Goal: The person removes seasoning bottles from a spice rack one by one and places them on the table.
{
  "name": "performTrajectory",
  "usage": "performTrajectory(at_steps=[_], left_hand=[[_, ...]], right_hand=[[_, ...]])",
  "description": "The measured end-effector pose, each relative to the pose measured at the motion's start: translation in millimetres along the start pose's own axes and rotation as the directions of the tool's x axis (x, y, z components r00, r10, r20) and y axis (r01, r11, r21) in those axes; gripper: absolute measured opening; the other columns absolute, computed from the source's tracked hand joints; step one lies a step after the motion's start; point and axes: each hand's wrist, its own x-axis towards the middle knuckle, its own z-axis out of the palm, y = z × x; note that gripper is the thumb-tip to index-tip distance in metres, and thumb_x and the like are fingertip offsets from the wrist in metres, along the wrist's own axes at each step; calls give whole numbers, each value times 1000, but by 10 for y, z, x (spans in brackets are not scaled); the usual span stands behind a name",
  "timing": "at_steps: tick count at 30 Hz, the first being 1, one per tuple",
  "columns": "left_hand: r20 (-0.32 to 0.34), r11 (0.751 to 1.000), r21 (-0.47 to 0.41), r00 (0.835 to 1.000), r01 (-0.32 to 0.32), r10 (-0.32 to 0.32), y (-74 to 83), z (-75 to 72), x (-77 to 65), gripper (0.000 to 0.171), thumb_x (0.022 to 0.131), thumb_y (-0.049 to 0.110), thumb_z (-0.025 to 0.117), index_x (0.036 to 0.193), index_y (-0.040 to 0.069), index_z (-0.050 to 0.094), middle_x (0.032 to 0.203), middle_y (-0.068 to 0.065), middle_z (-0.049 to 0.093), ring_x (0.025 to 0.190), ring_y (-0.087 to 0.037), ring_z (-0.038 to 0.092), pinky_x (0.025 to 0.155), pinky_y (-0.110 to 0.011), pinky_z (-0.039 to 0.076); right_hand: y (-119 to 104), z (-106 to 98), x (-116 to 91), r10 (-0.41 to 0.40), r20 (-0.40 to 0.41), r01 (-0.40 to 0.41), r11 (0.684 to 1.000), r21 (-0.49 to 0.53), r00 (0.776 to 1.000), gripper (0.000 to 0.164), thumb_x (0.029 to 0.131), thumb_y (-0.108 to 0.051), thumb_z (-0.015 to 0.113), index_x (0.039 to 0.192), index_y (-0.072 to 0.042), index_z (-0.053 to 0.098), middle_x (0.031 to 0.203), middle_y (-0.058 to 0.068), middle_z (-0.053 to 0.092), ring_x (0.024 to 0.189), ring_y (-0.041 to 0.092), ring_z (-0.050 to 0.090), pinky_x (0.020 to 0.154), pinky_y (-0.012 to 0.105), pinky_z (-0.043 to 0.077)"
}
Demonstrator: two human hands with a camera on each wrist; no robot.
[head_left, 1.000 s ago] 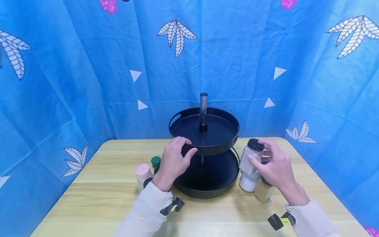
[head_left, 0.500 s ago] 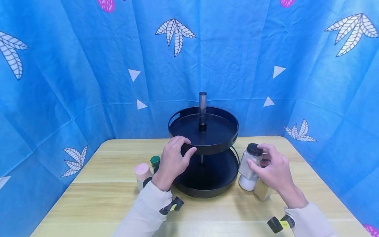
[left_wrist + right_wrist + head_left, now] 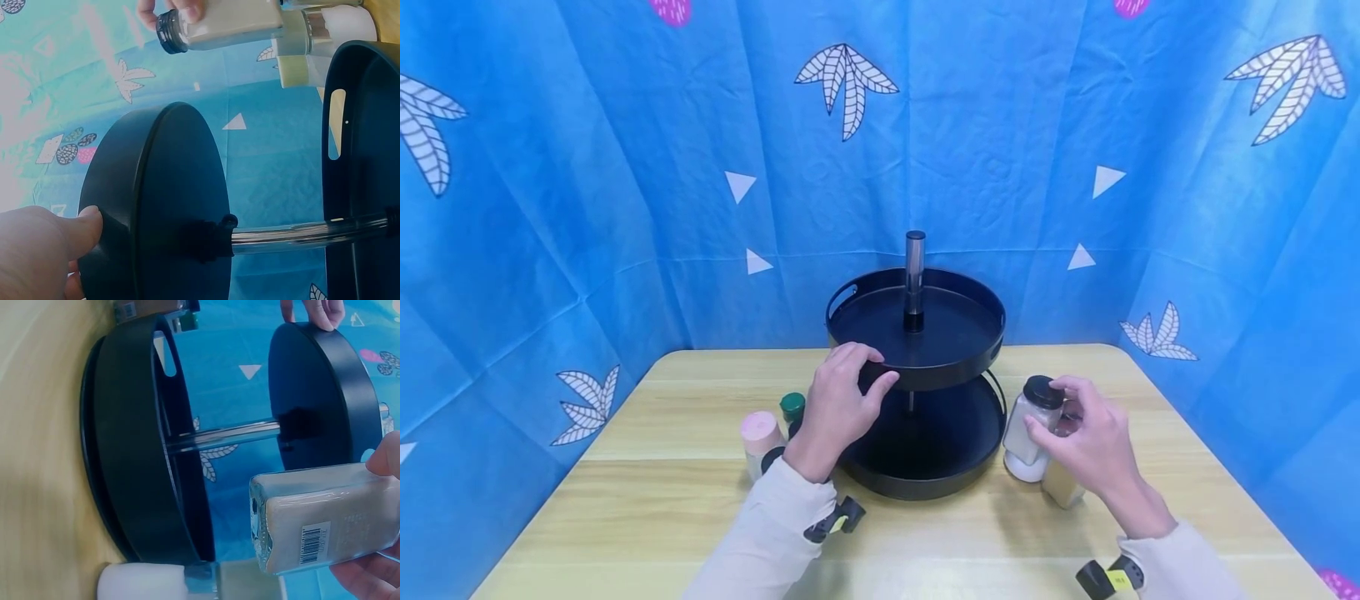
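Note:
A black two-tier round tray (image 3: 917, 482) with a metal centre post stands on the table. My left hand (image 3: 842, 408) pinches the front rim of its upper tier, thumb outside, as the left wrist view shows. My right hand (image 3: 1093, 442) holds a square glass spice jar (image 3: 331, 519) of pale powder by its upper part, near the black lid (image 3: 1043, 392). This jar is slightly tilted and held to the right of the tray. Behind its base in the head view shows a jar with white contents (image 3: 1024, 468). A jar of yellowish powder (image 3: 1063, 487) stands beside that, partly hidden by my right hand.
Left of the tray stand a pink-capped bottle (image 3: 760, 433) and a green-capped container (image 3: 792, 406), partly hidden by my left arm. The wooden table (image 3: 647, 492) ends at a blue patterned curtain (image 3: 1000, 133) at the back and sides.
My right hand has come down with the spice jar, which now covers more of the white jar. My left hand stays on the upper tier's rim.

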Motion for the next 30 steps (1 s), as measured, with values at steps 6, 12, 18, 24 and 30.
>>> performTrajectory(at_steps=[6,12,18,24,30], left_hand=[[-2,1000,-2,1000,-5,5,-1,1,-6,22,83,23,74,98,9,66,101,-9,68,96,-24,61,89,-43,55],[0,1000,-4,1000,-4,4,3,-7,-3,23,83,23,74,99,9,65,101,-9,68,96,-23,61,90,-42,55],[7,1000,-8,1000,7,-7,9,-16,0,23,83,23,74,99,9,66,101,-9,68,97,-23,61,90,-42,54],[8,1000,-10,1000,6,-5,9,-17,4,23,83,23,74,99,9,66,102,-9,68,97,-24,60,91,-42,54],[13,1000,-16,1000,8,-8,12,-26,6,23,83,23,74,99,9,66,102,-9,68,97,-24,61,91,-42,54]], right_hand=[[5,24,-68,8,9,-8,1000,-1,1000,50,58,-1,83,101,2,56,85,20,70,66,30,67,55,7,51],[-2,37,-108,24,28,-24,1000,-6,999,50,60,-1,82,102,2,55,83,19,69,64,28,66,51,28,59],[27,55,-160,21,33,-20,999,-30,999,52,59,-2,83,102,1,55,78,17,69,58,24,64,47,37,57],[51,85,-211,25,30,-23,999,-37,999,53,58,-4,84,102,0,56,75,15,69,57,22,63,48,36,57],[67,107,-260,32,36,-31,999,-43,999,54,57,-4,85,103,0,56,77,15,69,60,23,63,51,38,57]])
